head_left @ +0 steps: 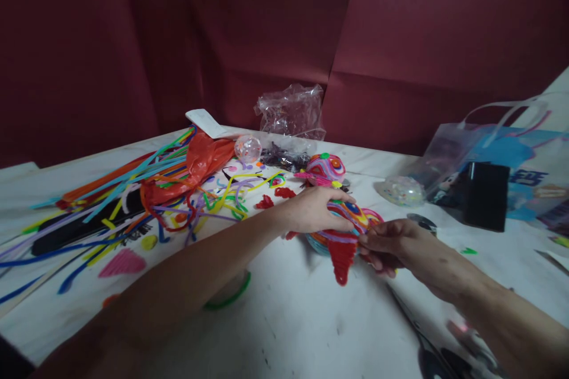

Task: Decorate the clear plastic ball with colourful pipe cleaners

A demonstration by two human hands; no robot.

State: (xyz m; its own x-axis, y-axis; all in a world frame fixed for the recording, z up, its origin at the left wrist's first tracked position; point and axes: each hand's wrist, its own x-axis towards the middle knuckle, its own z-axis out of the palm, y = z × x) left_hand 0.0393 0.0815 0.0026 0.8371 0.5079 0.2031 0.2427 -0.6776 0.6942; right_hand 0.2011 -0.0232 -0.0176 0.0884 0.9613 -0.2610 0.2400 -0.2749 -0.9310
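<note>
Reading across the table [288, 325], I make out one bold dark character, which looks like 钙, on the blue-printed carrier bag [528, 179] to my right; a white card [205, 123] at the back shows no print I can read. A black phone [486, 196] stands against that bag and covers part of it. Near it sit a clear speckled dome [402, 190] and a roll of tape [422, 223]. Off to my left, fuzzy craft stems [128, 174] spill around a red plastic bag [207, 158], with a clear ball [248, 148] just beside it and a crumpled clear bag [291, 115] behind. A green-rimmed piece [237, 293] is partly hidden below my left forearm, and scissors [415, 328] lie beside my right one, near the table edge.

Between my hands is the striped fuzzy figure [342, 238], its red flap [342, 260] pointing towards me. My left hand [315, 210] reaches over it, fingers curved around its top. My right hand [391, 243] comes from the side, thumb and fingers pinched narrow on its edge. Just behind sits a coiled multicoloured ball [326, 167]; whether it's joined on, I can't tell.
</note>
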